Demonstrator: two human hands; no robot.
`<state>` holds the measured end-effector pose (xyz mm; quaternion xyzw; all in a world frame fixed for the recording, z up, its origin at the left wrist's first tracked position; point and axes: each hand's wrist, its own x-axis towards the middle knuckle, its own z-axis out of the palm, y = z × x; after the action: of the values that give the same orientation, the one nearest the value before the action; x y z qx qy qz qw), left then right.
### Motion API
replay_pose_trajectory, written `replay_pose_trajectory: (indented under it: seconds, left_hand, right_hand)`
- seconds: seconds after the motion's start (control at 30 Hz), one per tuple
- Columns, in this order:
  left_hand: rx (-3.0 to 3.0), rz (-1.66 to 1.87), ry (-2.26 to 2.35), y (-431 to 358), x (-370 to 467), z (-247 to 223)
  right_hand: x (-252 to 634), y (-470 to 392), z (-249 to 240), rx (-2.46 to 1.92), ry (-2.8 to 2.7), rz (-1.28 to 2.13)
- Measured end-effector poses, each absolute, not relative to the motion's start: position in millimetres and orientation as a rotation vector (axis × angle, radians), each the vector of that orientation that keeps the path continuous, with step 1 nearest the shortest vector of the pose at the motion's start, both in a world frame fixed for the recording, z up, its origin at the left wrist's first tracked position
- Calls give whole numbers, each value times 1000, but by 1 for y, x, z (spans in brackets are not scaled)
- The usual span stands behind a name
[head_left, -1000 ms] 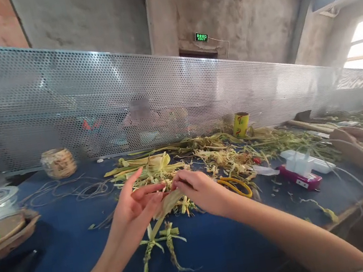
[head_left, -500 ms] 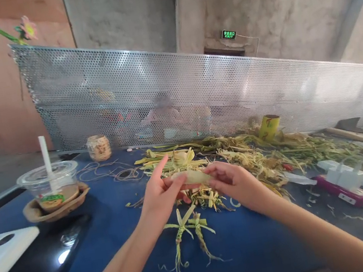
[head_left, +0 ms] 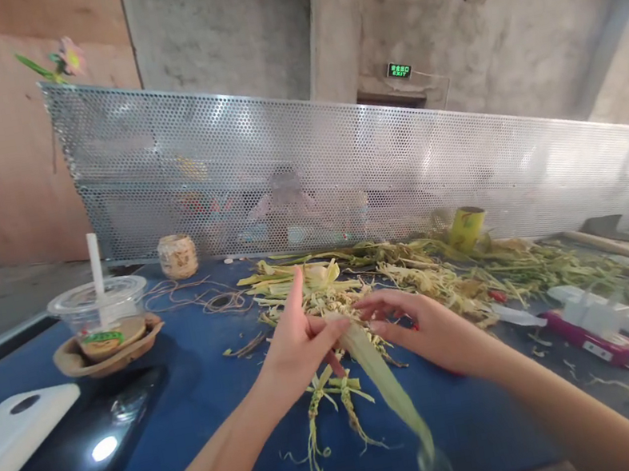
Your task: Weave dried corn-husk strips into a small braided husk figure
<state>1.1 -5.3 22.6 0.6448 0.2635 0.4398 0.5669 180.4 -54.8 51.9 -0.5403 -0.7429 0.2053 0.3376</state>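
A long pale green husk strip (head_left: 386, 381) hangs down from my left hand (head_left: 301, 335), its upper end pinched between thumb and fingers. My right hand (head_left: 418, 323) is just right of the strip's upper end, thumb and fingers apart, with nothing seen in it. Two small knotted plant figures (head_left: 316, 418) with trailing strands lie on the blue table (head_left: 238, 460) under and left of the strip. Behind both hands spreads a pile of yellow-green husks and stalks (head_left: 315, 276).
At left are a lidded cup with straw (head_left: 106, 325) in a cardboard holder, a white phone (head_left: 21, 433), a dark glossy panel (head_left: 104, 459) and a wrapped jar (head_left: 178, 257). A purple-white power strip (head_left: 601, 343) lies right. A perforated metal screen (head_left: 301, 157) stands behind.
The husk strip, earlier held across between both hands, now hangs toward the table's front from my left hand. My right hand has let go of it. The view has shifted slightly.
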Motion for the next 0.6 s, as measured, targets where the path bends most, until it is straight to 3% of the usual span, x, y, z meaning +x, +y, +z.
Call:
replay_pose_trajectory:
  seconds: [0.6]
  left_hand:
    - [1532, 922, 526, -4, 3, 24]
  right_hand:
    - [164, -28, 38, -1182, -1687, 779]
